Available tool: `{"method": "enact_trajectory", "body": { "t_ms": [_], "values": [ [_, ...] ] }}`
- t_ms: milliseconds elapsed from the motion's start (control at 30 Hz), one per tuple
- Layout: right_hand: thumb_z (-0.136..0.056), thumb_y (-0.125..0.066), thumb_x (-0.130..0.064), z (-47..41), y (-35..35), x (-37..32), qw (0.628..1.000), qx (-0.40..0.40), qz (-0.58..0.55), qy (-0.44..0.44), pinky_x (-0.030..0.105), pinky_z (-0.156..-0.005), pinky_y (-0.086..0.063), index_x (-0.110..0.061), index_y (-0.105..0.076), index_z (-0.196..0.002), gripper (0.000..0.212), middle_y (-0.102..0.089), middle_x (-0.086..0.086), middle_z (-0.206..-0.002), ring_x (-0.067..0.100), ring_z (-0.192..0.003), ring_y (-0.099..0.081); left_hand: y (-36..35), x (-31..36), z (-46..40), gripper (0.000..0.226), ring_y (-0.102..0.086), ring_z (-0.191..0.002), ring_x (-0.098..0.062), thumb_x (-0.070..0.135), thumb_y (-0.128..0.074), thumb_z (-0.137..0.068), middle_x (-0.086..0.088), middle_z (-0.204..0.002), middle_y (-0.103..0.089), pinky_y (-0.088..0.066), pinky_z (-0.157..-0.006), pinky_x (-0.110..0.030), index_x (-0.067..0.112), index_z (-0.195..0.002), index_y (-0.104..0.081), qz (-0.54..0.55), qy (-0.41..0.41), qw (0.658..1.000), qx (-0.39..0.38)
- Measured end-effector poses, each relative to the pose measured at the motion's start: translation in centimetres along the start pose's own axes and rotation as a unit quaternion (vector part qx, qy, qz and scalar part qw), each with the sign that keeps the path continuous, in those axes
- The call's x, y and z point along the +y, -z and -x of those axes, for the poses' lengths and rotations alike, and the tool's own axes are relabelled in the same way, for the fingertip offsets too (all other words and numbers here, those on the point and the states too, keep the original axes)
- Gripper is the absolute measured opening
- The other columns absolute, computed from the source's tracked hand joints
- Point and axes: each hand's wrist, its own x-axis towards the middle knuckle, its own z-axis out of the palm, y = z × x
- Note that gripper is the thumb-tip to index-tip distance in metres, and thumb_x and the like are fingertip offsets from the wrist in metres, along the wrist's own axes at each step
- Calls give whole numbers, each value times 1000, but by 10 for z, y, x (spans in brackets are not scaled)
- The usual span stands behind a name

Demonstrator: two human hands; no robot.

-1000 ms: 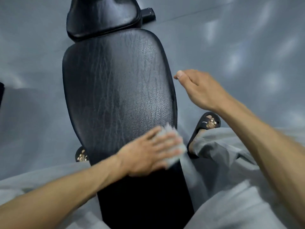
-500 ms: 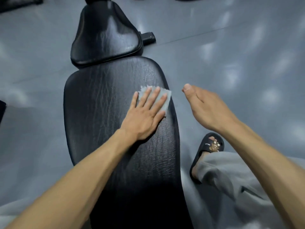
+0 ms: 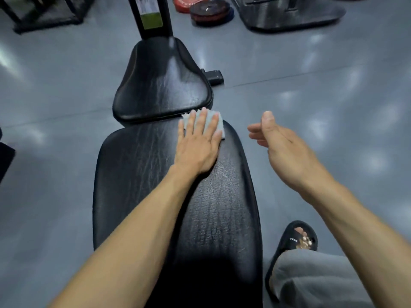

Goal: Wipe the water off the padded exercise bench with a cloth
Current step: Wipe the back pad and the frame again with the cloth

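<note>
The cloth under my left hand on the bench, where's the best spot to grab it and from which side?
Probably the cloth's right edge, which shows bare beyond the left hand's flat fingers. It lies flat at the far right corner of the long pad, so come from the right with the free right hand, or curl the left fingers to bunch it.

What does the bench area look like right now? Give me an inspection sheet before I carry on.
Surface: long pad of the black bench, creased; water not discernible.
Job's things: grey cloth at the long pad's far end, beside the seat pad.
Clutter: weight plates on the floor beyond.
Hands: left hand presses flat on the cloth; right hand hangs over the floor, holding nothing.
Cables: nothing seen.
Surroundings: grey floor, upright post, black slipper.
</note>
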Motion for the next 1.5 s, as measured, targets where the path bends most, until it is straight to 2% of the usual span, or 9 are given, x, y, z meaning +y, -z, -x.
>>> {"method": "enact_trajectory", "body": {
  "t_ms": [167, 433, 633, 833, 967, 1067, 1267, 1367, 1500],
  "values": [
    [-99, -15, -71, -23, -20, -13, 1000, -16, -13, -6, 45, -118, -34, -25, -63, -135, 76, -62, -5, -140, 14, -134, -52, -6, -24, 52, 59, 15, -157, -21, 54, -7, -107, 6, -171, 13, 8, -126, -53, 37, -162, 7, -83, -171, 982, -16],
    [-106, -16, -59, -45, -66, -34, 999, -48, 4, 3, 41, -110, -40, -17, -66, -115, 66, -68, -1, -124, 20, -125, -58, 20, -169, 61, 71, 11, -158, -21, 61, 3, -99, 4, -172, 10, -2, -127, -52, 31, -164, 2, -52, 50, 997, 19],
    [-107, -18, -57, -52, -105, -56, 997, -75, 28, -1, 33, -111, -34, -20, -64, -131, 64, -60, 0, -143, 20, -137, -50, 8, -152, 78, 62, 3, -159, -23, 54, -14, -108, 2, -173, -1, -2, -126, -49, 30, -165, -5, -118, -200, 972, 29],
    [-107, -22, -54, -50, -125, -65, 997, -83, 5, 0, 15, -74, -32, -7, -64, -119, 64, -69, 0, -118, 13, -115, -57, 37, -204, 27, 48, -41, -144, -8, 46, -30, -110, 12, -156, -45, -32, -118, -29, 31, -153, -45, 123, -49, 984, 116],
    [-105, -22, -56, -59, -122, -62, 999, -47, -25, -1, 25, -98, -35, -20, -68, -118, 59, -68, -10, -117, 9, -123, -56, 79, -218, -16, 43, -55, -84, -20, 48, -35, -108, 8, -86, -59, -38, -70, -33, 15, -100, -62, 371, 210, 852, 302],
    [-103, -20, -62, -64, -118, -58, 999, -29, -31, -2, 33, -113, -36, -25, -66, -129, 65, -65, -9, -134, 9, -133, -53, 91, -233, -41, 42, -55, -82, -25, 49, -31, -108, 5, -81, -59, -40, -71, -37, 17, -93, -55, 389, 314, 781, 375],
    [-96, -17, -68, -71, -117, -55, 998, -30, -54, -8, 30, -105, -41, -27, -70, -114, 69, -69, -15, -120, 3, -121, -58, 29, -189, -61, 56, -26, -154, -29, 40, -27, -110, -10, -165, -33, -17, -126, -47, 13, -158, -37, 170, 108, 962, 183],
    [-91, -16, -71, -77, -115, -53, 997, -27, -75, -9, 29, -103, -42, -33, -68, -99, 65, -70, -17, -109, 1, -114, -61, 21, -140, -60, 55, -9, -158, -21, 41, -25, -111, -2, -169, -17, -7, -129, -43, 18, -161, -27, 92, -37, 985, 140],
    [-86, -13, -87, -81, -112, -45, 995, -24, -92, -26, 36, -117, -37, -30, -65, -132, 90, -64, -13, -136, 2, -130, -54, 35, -150, -76, 70, -3, -158, -21, 52, -9, -105, -5, -170, -11, 1, -128, -39, 13, -162, -20, -25, -180, 981, 65]
  ]
}}
